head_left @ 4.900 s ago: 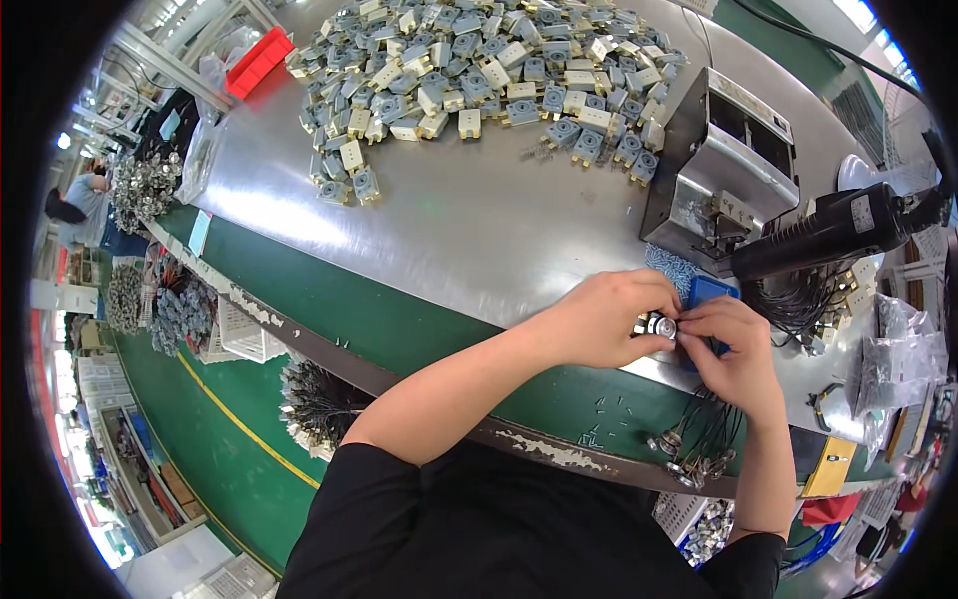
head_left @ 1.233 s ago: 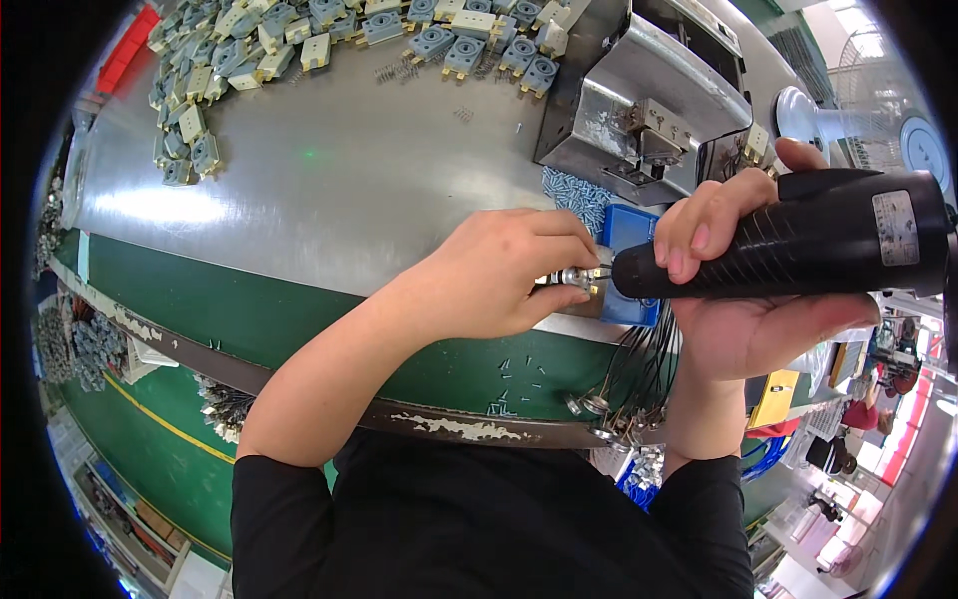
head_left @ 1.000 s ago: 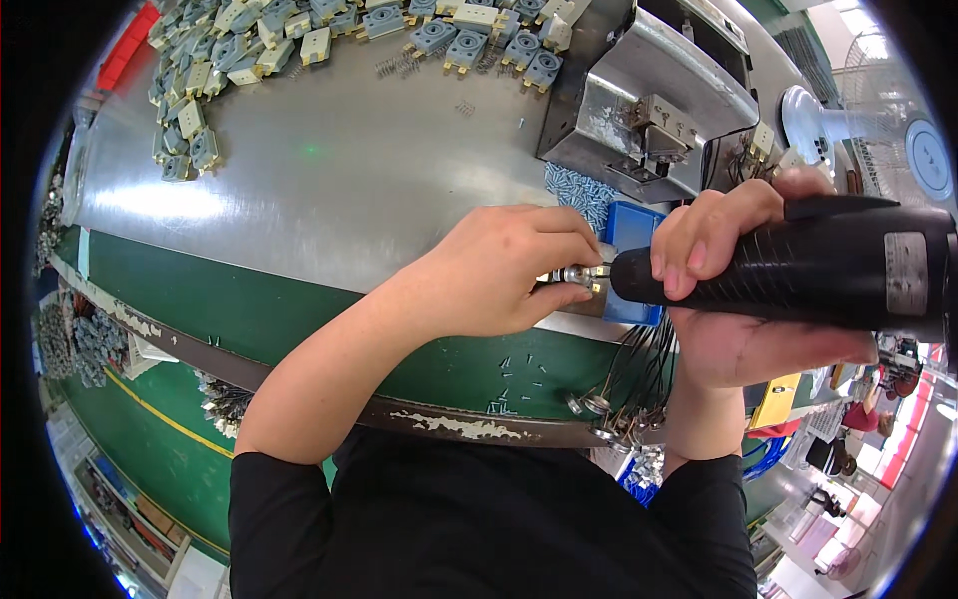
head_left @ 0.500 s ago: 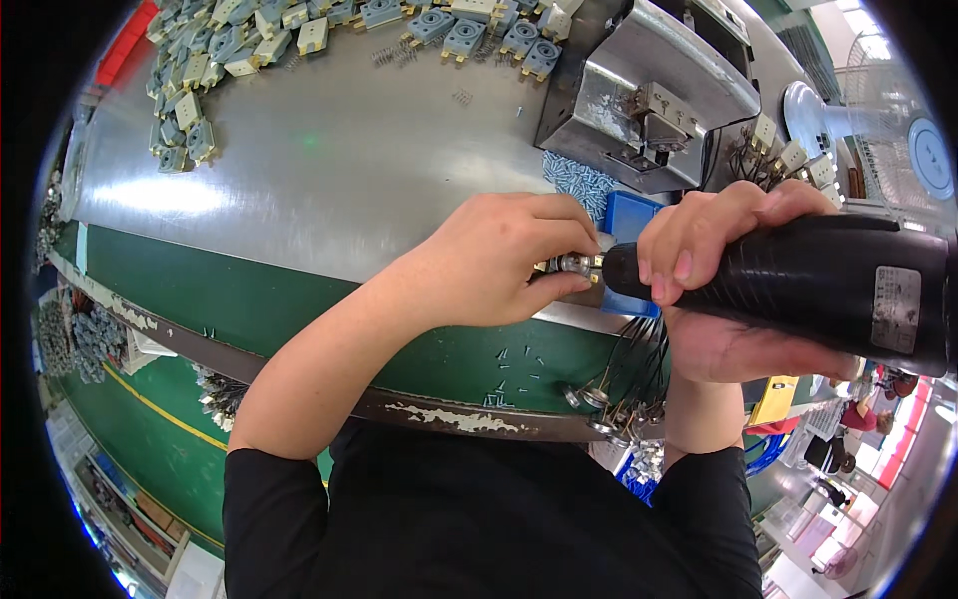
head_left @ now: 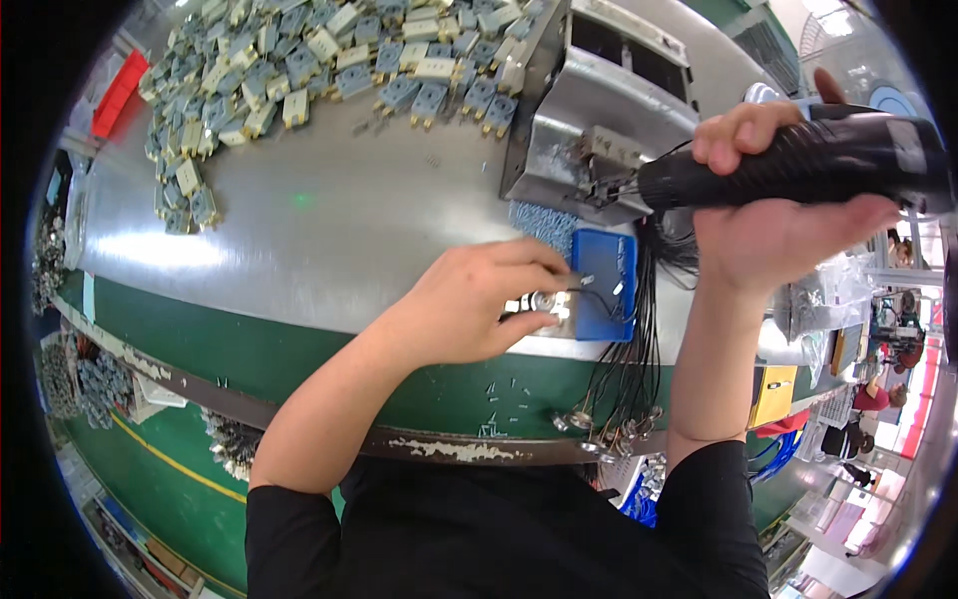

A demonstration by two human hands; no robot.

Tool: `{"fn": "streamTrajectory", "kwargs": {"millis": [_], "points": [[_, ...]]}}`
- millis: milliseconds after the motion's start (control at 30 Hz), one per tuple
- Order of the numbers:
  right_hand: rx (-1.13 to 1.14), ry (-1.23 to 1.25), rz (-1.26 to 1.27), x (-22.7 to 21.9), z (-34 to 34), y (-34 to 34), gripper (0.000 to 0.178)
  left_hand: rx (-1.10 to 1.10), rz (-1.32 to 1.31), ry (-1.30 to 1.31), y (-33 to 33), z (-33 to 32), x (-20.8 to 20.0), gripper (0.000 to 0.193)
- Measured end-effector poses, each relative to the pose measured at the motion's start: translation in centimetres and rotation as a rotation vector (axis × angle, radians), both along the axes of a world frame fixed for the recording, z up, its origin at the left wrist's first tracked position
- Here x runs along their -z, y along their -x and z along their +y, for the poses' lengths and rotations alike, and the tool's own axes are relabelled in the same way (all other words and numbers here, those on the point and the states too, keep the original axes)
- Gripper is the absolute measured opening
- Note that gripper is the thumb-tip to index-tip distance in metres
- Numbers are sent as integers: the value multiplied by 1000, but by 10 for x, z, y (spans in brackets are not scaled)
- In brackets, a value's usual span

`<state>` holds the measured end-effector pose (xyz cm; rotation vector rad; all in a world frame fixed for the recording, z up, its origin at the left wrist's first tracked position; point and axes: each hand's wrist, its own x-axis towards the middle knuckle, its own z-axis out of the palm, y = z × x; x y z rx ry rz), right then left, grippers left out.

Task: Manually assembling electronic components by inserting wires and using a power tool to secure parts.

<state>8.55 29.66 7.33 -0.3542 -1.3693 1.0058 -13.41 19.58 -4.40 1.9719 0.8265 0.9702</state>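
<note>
My left hand [head_left: 484,304] is closed around a small shiny metal part [head_left: 544,301], pinched between thumb and fingers just left of the blue tray [head_left: 611,304]. My fingers hide much of that part. A thin dark wire runs from it over the tray. Raised at the right, my right hand [head_left: 763,235] grips a black electric screwdriver [head_left: 798,165] lying nearly level. Its bit end points left at the front of the metal screw feeder [head_left: 564,130]; whether it touches cannot be told.
Many grey-and-cream switch-like blocks [head_left: 324,45] are heaped at the back left. Loose screws [head_left: 539,222] lie before the feeder. Black wires [head_left: 644,329] with round metal ends hang over the front edge. A red bin [head_left: 120,95] stands far left, a yellow object [head_left: 773,394] right.
The screwdriver has moved from the part in my left hand up to the screw feeder's front. My left hand still holds the part, slightly lower left in view. The whole view has shifted.
</note>
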Motion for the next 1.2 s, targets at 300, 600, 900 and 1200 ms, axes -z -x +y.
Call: {"fn": "streamTrajectory", "kwargs": {"millis": [300,600,900,1200], "points": [[297,161,-94,0,13,22,109,10,11,-5,1,3,-3,30],[250,187,-85,3,18,19,104,10,17,-7,0,6,-4,29],[190,201,-151,0,4,26,107,7,8,7,0,1,-4,29],[-45,272,-188,-6,-49,26,119,-9,-13,-11,2,3,3,27]]}}
